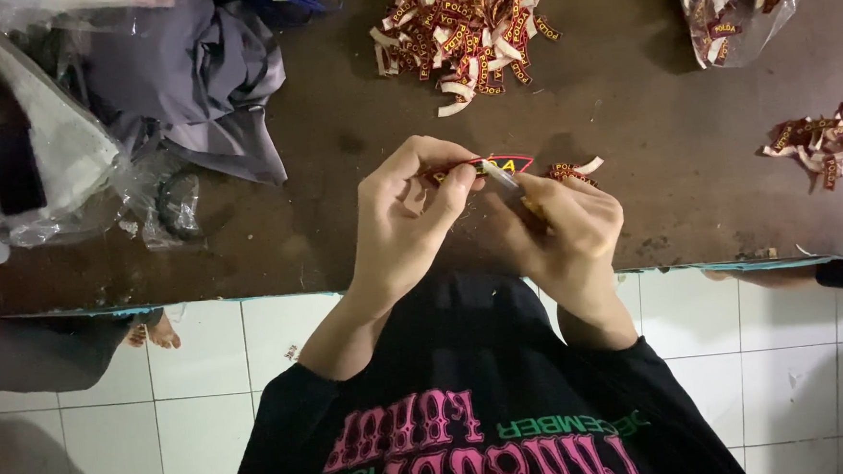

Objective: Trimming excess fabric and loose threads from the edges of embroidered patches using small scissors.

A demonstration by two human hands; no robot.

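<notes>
My left hand (406, 214) pinches a small dark red woven label (506, 161) with yellow lettering by its left end, just above the brown table (325, 232). My right hand (565, 225) grips a slim light-coloured tool (503, 178) whose tip touches the label. A couple of cut labels (572, 170) lie on the table right behind my right hand.
A heap of red and white labels (463, 28) lies at the far middle, another pile (825, 134) at the right, and a clear bag of labels (741, 4) at the far right. Grey cloth (197, 76) and plastic bags (47, 160) crowd the left. White floor tiles (210, 412) lie below the table edge.
</notes>
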